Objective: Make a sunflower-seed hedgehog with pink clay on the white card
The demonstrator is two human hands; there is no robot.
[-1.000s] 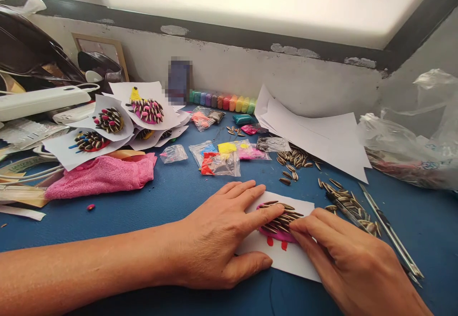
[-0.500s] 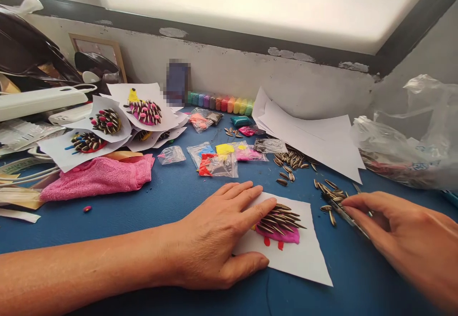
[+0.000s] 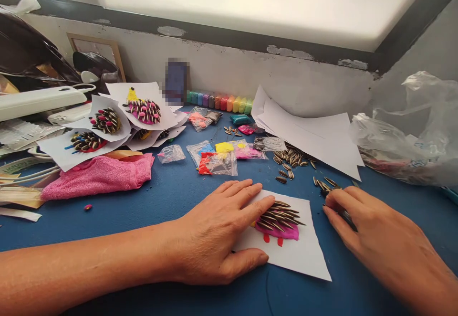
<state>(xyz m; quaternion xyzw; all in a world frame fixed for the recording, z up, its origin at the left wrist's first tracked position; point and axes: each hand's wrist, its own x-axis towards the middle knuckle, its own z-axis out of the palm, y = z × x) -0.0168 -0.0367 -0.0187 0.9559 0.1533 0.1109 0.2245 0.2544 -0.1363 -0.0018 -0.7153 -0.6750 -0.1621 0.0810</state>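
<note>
My left hand (image 3: 222,235) lies flat with fingers outstretched, holding down a sheet of white paper (image 3: 300,263). On that paper is a magenta clay shape (image 3: 286,232) with two small red clay feet, and striped sunflower seeds (image 3: 281,215) stick out of it like spines. My left fingertips cover its left end. To the right of the paper, my right hand (image 3: 372,225) has thumb and fingers drawn together over a small group of loose sunflower seeds (image 3: 329,181). A dark slim tool (image 3: 347,218) is partly hidden under this hand. What the fingertips hold cannot be made out.
Clay packets (image 3: 218,158) and a seed pile (image 3: 291,157) lie beyond my hands. Blank sheets (image 3: 311,134) and a plastic bag (image 3: 404,149) are at right. A pink cloth (image 3: 100,177) and finished seed pictures (image 3: 143,108) lie at left, clay sticks (image 3: 222,102) behind.
My right hand has shifted slightly left and turned over the loose seeds, now hiding much of the dark slim tool. My left hand stays on the paper.
</note>
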